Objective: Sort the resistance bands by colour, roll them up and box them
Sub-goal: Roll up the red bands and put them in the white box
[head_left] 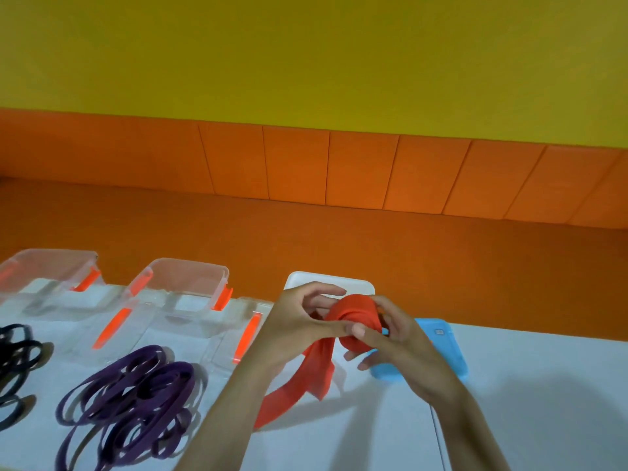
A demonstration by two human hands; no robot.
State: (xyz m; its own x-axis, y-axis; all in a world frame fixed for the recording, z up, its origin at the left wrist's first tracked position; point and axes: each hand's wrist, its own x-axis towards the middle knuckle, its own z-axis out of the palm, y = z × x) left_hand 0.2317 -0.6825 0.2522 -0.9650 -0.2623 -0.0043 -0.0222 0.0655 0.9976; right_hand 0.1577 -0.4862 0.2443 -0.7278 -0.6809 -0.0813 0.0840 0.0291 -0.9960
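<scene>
A wide red resistance band [356,312] is partly wound into a roll above the white table, and its loose tail [299,379] hangs down to the tabletop. My left hand [299,321] pinches the roll from the left. My right hand [397,348] wraps it from the right, thumb across the front. Purple bands [136,396] lie in a loose pile at the lower left. Black bands [17,355] lie at the far left edge. Two clear boxes with orange clips [51,270] [190,277] stand open at the back left.
Clear lids with orange clips [115,328] [238,331] lie flat in front of the boxes. A white container [299,278] stands behind my hands, and a blue lid [441,348] lies under my right hand. An orange padded bench and yellow wall are behind the table.
</scene>
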